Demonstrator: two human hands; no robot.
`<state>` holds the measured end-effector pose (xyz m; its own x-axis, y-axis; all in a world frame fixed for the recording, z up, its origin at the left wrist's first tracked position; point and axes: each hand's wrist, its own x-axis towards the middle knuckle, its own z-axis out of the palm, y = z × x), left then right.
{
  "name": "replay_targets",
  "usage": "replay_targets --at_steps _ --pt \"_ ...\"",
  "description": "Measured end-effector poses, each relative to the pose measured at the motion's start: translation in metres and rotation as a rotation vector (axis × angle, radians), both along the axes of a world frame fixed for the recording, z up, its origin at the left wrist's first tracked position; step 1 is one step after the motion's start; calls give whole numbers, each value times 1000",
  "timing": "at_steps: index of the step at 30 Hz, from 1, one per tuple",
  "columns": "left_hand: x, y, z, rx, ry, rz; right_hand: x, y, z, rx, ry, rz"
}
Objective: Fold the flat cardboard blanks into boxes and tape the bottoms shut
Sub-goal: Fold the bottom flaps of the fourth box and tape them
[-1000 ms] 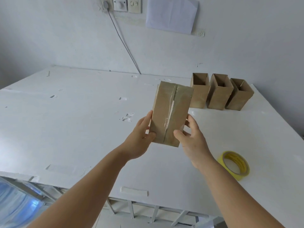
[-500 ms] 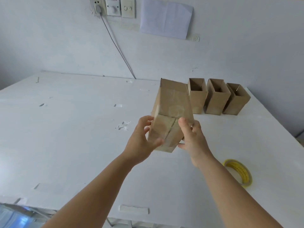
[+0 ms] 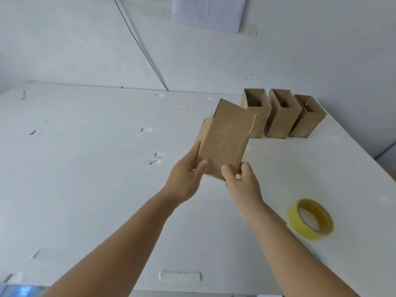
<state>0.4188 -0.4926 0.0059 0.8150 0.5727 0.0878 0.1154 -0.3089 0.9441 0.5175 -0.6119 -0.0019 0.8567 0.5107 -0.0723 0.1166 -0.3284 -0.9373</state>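
**A:** Two hands on one box, and we start at the left — the left hand (image 3: 184, 179) has its thumb curled over the near face and its fingers wrapped along the left side of the cardboard box (image 3: 225, 142), held up in the air above the white table (image 3: 85, 168).

**B:** And the right hand (image 3: 242, 185) pinches the lower right corner, thumb on the front face, fingers tucked behind. Neither hand is loose; both are closed round that box.

**A:** How will it handle, do you reckon?

**B:** Light, I'd judge, and fairly stiff along the folded edges, but thin corrugated walls will dent if squeezed mid-panel. Best taken by the corners and edges, as it is now. Its far end tilts away toward the wall.

**A:** Moving right — a row of finished boxes (image 3: 280, 116) stands upright with tops open near the far right edge. I count three, touching or just beside one another.

**B:** So four boxes in all. Farther right, nearer us, one roll of yellow tape (image 3: 310, 219) lies flat on the table, well apart from the hands.
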Motion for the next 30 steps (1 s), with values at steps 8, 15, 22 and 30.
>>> replay_targets --at_steps 8,15,22,30 --pt "40 18 -9 147 63 253 31 14 -1 -79 -260 -86" --pt "98 30 -15 142 103 295 85 33 -9 -89 -282 -137" --pt "164 58 -42 120 155 356 152 69 -35 -107 -267 -146" --pt "223 88 -80 122 216 414 198 97 -75 -155 -195 -55"
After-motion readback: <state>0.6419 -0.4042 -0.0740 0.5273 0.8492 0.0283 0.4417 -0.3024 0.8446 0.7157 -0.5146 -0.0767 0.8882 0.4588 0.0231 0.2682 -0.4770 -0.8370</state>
